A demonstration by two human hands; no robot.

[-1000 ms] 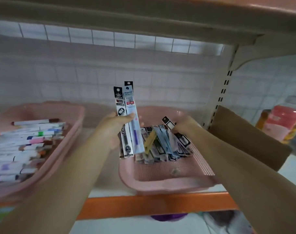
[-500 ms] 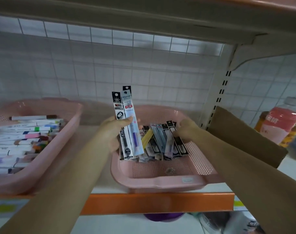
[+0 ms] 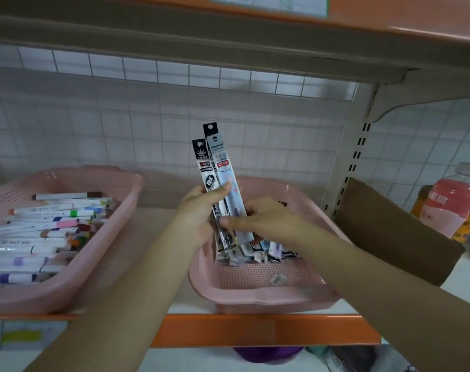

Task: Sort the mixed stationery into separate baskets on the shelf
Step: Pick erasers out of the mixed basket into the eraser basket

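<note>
While two refill packets (image 3: 211, 181), one black and one pale blue, are held upright over the right-hand pink basket (image 3: 268, 296), they are gripped at mid-length by the left hand (image 3: 199, 213), with the thumb laid across their fronts and the fingers curled behind. Their lower part is pinched by the right hand (image 3: 266, 221), the thumb being pressed on the front and the other fingers bent round the right edge. Below the two hands, a row of similar packets (image 3: 258, 251) is laid on the mesh floor of that basket, toward its back; whether the held pair touches them cannot be told. A small barcode sticker (image 3: 277, 279) is seen on the bare floor nearer the front rim. A second pink basket (image 3: 67, 288) is set to the left on the same shelf (image 3: 255, 328), apart from the first, and is filled with marker pens (image 3: 54, 224) stacked crosswise. At the right, a brown cardboard sheet (image 3: 389, 232) is seen tilted beside the basket, and a pink-labelled bottle (image 3: 454, 205) is stood beyond it.
</note>
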